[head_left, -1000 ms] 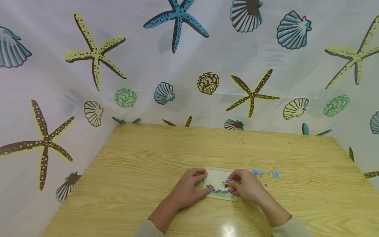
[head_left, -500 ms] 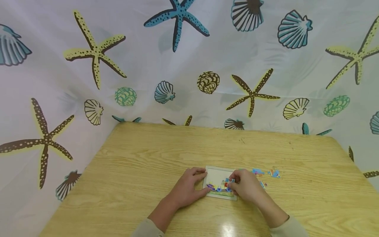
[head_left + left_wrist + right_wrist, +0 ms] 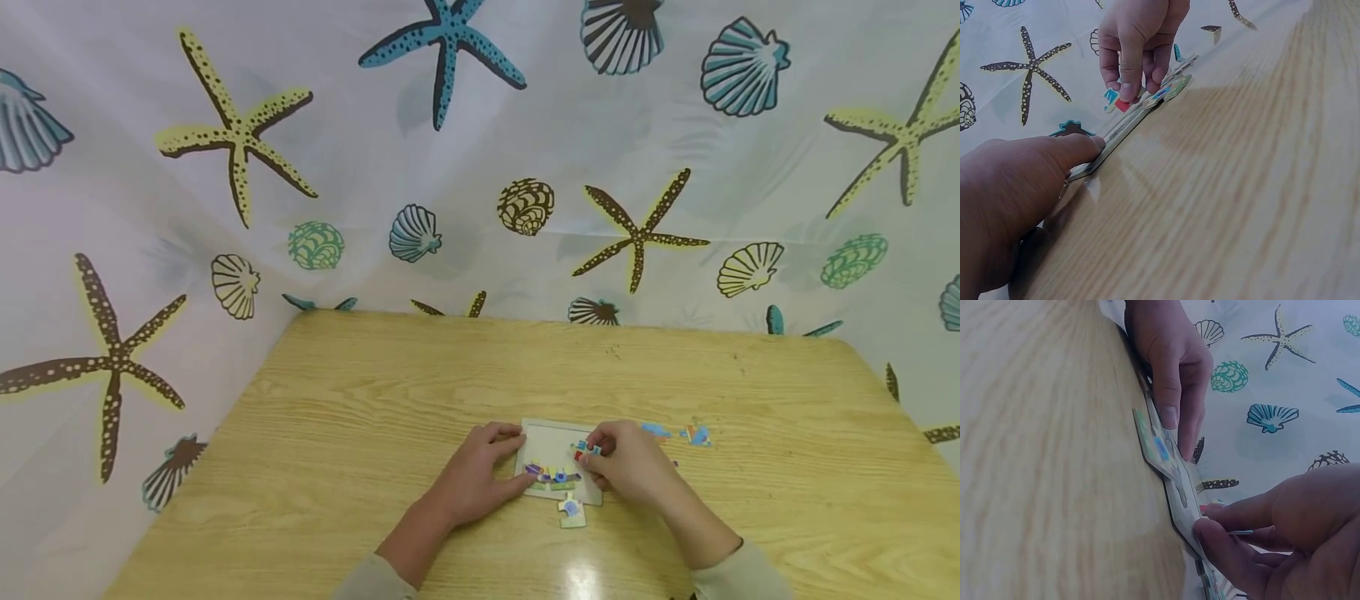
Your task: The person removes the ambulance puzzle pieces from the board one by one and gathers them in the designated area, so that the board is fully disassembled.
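Observation:
A small white puzzle tray (image 3: 551, 437) lies on the table, with a short row of joined, colourful jigsaw pieces (image 3: 551, 477) along its near side. My left hand (image 3: 480, 477) rests at the tray's left edge, fingers at the far corner and thumb (image 3: 1082, 147) laid over the rim. Between thumb and fingers, my right hand (image 3: 636, 462) pinches a red and blue jigsaw piece (image 3: 585, 450) over the tray's right part. One jigsaw piece with a blue wheel (image 3: 572, 512) overlaps the near rim, jutting over the table; the right wrist view shows it tilted.
Beyond the right hand, loose puzzle pieces lie on the wooden table (image 3: 375, 400), among them a blue one (image 3: 656, 431) and an orange and blue one (image 3: 697, 435). A white curtain (image 3: 465, 167) printed with starfish and shells hangs behind and beside the table.
The blue-wheel piece has come out of the row's right end to the near rim. My right hand has lifted the red and blue piece slightly away from that row. The left hand stays put.

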Available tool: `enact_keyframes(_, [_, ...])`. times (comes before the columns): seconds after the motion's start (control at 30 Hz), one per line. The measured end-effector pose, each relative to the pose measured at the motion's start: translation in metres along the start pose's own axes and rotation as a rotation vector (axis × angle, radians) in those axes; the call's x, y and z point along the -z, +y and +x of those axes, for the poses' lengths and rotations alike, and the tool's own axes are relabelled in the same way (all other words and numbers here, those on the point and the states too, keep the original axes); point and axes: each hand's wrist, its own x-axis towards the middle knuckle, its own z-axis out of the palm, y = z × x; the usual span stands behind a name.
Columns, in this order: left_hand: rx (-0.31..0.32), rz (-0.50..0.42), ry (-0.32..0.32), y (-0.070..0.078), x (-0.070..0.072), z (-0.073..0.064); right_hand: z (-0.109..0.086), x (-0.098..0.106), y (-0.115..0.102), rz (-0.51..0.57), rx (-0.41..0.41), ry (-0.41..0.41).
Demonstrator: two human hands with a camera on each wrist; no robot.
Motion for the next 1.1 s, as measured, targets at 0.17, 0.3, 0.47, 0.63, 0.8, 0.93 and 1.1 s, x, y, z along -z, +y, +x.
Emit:
enact_keyframes(0.17, [-0.003,-0.02,-0.01,0.002,-0.001,0.001,-0.002,0.013,0.008,0.116,0.015,-0.066])
enact_keyframes(0.3, [-0.011,-0.018,-0.011,0.002,-0.002,0.001,-0.005,0.025,0.016,0.219,0.047,-0.149])
enact_keyframes(0.47, [-0.016,-0.014,-0.006,-0.001,-0.002,0.0,-0.008,0.04,0.027,0.279,0.062,-0.18])
enact_keyframes(0.63, [-0.018,-0.013,-0.006,-0.002,-0.001,-0.001,-0.015,0.055,0.041,0.243,0.088,-0.164])
enact_keyframes(0.8, [-0.026,-0.007,0.003,-0.003,0.0,-0.002,-0.02,0.07,0.058,0.235,0.036,-0.122])
enact_keyframes(0.93, [-0.03,0.001,-0.002,-0.002,0.0,-0.003,-0.024,0.081,0.071,0.214,-0.028,-0.084])
enact_keyframes(1.1, [-0.035,0.013,-0.002,-0.001,0.004,-0.003,-0.027,0.091,0.085,0.19,-0.058,-0.052])
